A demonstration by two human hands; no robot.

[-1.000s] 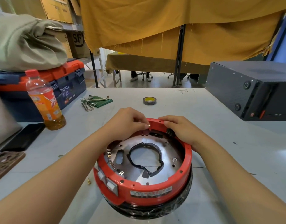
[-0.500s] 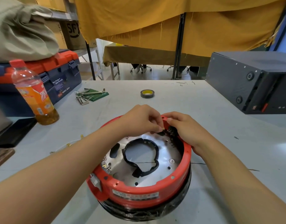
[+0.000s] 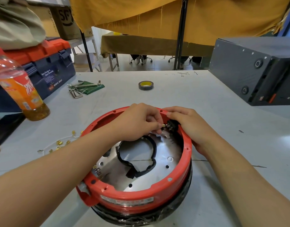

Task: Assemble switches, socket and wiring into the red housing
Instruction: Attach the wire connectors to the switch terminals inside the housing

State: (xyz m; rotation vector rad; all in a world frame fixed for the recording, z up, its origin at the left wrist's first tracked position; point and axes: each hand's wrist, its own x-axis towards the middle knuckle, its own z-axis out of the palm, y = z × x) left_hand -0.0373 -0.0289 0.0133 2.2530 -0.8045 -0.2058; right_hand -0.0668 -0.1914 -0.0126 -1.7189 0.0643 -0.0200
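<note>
Step in hand: fitting a small brass connector point(image 3: 164, 125) onto the pins of the black switch point(image 3: 171, 125) set in the wall of the red housing point(image 3: 141, 192), at about 1 o'clock on its rim; this is my reading of the scene.
Housing: sits on the grey table point(image 3: 206, 99) close to the person, open side up, with a shiny metal plate point(image 3: 157, 174) inside and a black band below it.
Left hand: the left hand point(image 3: 141, 122) reaches in over the rim, fingers curled, pinching the connector between thumb and fingertip.
Right hand: the right hand point(image 3: 188, 126) is curled over the rim from outside at 1 to 2 o'clock, gripping the wall behind the switch.
Doing it well: keep the right hand braced so the switch cannot push out; line the connector straight with one pin before pressing; push along the pin, not sideways.
Risk: a bent pin or a dropped connector, likely if it goes on at an angle.
Spare parts: more brass connectors point(image 3: 59, 143) on thin wire lie on the table at 9 o'clock from the housing.
Nearby: tape roll point(image 3: 146, 85) at 12 o'clock, well apart; bottle point(image 3: 21, 89) at 10 o'clock.
</note>
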